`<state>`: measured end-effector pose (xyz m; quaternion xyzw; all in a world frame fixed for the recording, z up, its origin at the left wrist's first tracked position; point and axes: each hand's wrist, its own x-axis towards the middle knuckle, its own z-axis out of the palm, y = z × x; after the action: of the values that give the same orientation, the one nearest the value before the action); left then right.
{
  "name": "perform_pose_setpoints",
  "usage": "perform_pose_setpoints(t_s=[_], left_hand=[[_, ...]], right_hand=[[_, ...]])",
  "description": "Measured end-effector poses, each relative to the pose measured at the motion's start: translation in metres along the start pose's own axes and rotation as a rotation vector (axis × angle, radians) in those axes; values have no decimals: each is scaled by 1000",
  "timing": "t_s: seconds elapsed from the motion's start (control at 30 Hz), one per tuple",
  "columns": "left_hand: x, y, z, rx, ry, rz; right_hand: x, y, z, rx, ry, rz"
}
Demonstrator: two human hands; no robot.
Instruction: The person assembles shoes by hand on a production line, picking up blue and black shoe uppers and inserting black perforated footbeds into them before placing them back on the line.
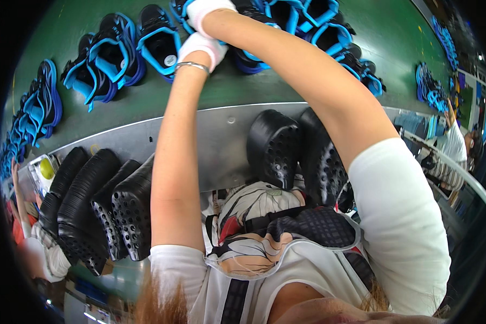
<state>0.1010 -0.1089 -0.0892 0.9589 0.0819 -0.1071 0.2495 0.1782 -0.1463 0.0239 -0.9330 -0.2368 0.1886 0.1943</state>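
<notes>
My left hand [202,47], in a white glove, reaches up over the green surface between black and blue shoes. My right hand [208,12], also gloved in white, lies just above it at the top edge of the picture, its forearm slanting across from the right. The two hands touch or overlap near the wrists. A black and blue shoe [179,9] is nearest to my right hand, partly cut off by the edge. Left of my left hand stands another black and blue shoe [159,46] with its opening up. The fingers of both hands are hidden.
Rows of similar shoes [113,54] stand along the green surface [210,89]. A metal ledge [221,127] in front of me bears stacks of nested black pieces with holed ends [132,210], left and right [278,146]. Other people work at far left [46,254] and far right [453,146].
</notes>
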Motion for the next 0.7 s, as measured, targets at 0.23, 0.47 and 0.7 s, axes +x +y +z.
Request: perform_pose_setpoints(t_s=[0.23,0.47,0.7], left_hand=[[-43,44,-71,29,-9,-71],[-92,157,-58,-39,411,215],[-46,168,-24,162,309,108]], right_hand=[[-68,45,-93,-209,-290,-264],[-173,181,-139,-511,-357,34],[-178,209,-121,-399,-433,2]])
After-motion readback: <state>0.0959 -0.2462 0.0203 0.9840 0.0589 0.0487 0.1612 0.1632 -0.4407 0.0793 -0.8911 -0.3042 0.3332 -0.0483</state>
